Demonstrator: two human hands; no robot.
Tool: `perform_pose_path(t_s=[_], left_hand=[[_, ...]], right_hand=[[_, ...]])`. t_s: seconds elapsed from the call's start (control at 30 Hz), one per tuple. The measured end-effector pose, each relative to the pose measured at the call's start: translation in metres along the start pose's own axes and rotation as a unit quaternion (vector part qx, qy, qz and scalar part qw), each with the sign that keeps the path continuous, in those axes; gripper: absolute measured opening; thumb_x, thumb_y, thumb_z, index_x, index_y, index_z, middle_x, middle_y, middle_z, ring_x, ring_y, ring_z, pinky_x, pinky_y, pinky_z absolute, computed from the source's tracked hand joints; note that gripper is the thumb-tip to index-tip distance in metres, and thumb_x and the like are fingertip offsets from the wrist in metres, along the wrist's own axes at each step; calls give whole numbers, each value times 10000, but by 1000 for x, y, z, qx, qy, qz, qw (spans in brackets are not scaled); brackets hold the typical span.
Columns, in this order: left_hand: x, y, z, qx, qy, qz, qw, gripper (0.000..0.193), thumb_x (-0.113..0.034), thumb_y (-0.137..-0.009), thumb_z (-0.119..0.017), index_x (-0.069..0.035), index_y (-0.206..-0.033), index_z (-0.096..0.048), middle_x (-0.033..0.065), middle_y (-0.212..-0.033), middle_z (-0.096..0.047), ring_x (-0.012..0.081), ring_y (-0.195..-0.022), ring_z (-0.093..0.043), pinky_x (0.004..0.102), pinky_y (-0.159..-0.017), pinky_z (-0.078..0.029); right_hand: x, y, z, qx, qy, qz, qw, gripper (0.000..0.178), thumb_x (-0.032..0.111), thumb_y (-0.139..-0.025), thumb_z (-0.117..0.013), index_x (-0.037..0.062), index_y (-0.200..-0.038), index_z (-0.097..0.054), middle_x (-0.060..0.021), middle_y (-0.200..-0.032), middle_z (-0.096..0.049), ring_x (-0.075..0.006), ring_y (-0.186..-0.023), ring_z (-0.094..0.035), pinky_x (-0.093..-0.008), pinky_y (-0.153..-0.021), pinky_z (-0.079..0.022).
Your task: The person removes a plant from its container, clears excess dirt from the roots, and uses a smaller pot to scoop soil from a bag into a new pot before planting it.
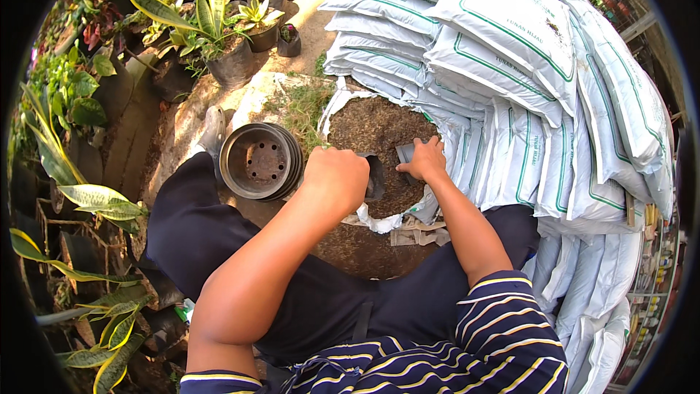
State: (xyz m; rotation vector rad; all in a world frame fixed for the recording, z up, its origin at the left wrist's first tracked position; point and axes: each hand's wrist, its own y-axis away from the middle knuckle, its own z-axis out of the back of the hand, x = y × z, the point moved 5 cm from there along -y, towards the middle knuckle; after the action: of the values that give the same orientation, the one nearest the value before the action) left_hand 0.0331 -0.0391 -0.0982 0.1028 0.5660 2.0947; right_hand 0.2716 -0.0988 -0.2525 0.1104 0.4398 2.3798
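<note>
My left hand (335,179) is closed in a fist at the near left side of an open white sack. It grips a small black planting bag (375,179), whose dark opening faces the sack's contents. Across the sack, my right hand (426,159) curls round a grey, cup-like scoop (405,154), partly hidden by the fingers and resting against the soil. Brown, crumbly potting soil (368,120) fills the sack. The sack's white rim (379,223) is folded down between my knees.
Stacked black plastic pots (261,160) with drainage holes stand left of the sack. White filled bags (503,51) with green print are piled high on the right. Potted plants (233,62) line the left and far left. A patch of grass (302,106) lies beyond the pots.
</note>
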Motion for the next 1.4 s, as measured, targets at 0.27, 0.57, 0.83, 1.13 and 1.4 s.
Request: perform_pose_path(t_s=[0.27,0.57,0.83,1.13,1.4], left_hand=[[1,5,-4,-8,9,3,1000,334,-343,-955,-704,-20,-980,-784,173,-1004,-768,342,-1009,-742,454,-921,-556],[-9,-4,-1,0,-13,-21,1000,361,-371,-959,-692,-21,-949,-780,187,-984,-768,359,-975,-747,466,-897,-568],[-14,-6,3,1,-17,-28,999,366,-366,-966,-679,-14,-951,-776,189,-969,-769,362,-955,-750,465,-884,-574],[-17,-9,2,3,-14,-32,999,370,-378,-963,-679,-22,-959,-780,193,-986,-768,363,-969,-749,466,-897,-572],[-15,-7,4,9,-13,-30,999,384,-385,-963,-676,-16,-968,-779,198,-1017,-768,367,-1001,-744,473,-900,-575]], right_hand=[[-67,-43,42,-14,-69,-99,993,894,505,-683,-906,94,-1417,-605,-248,-1512,-474,-455,-1390,-469,-491,-1105,-483],[-59,-27,-54,21,9,-119,993,962,471,-744,-860,160,-1548,-434,-341,-1473,-406,-480,-1300,-496,-474,-1091,-456],[-19,-6,44,5,-56,-72,996,850,536,-721,-890,22,-1343,-624,-232,-1413,-521,-382,-1288,-547,-451,-1028,-539],[47,43,46,-72,73,84,991,813,475,-697,-919,-17,-1275,-627,-226,-1239,-569,-379,-1179,-578,-425,-914,-586],[11,1,-13,-63,61,8,996,903,477,-654,-958,-7,-1330,-609,-187,-1280,-529,-348,-1221,-530,-388,-936,-597]])
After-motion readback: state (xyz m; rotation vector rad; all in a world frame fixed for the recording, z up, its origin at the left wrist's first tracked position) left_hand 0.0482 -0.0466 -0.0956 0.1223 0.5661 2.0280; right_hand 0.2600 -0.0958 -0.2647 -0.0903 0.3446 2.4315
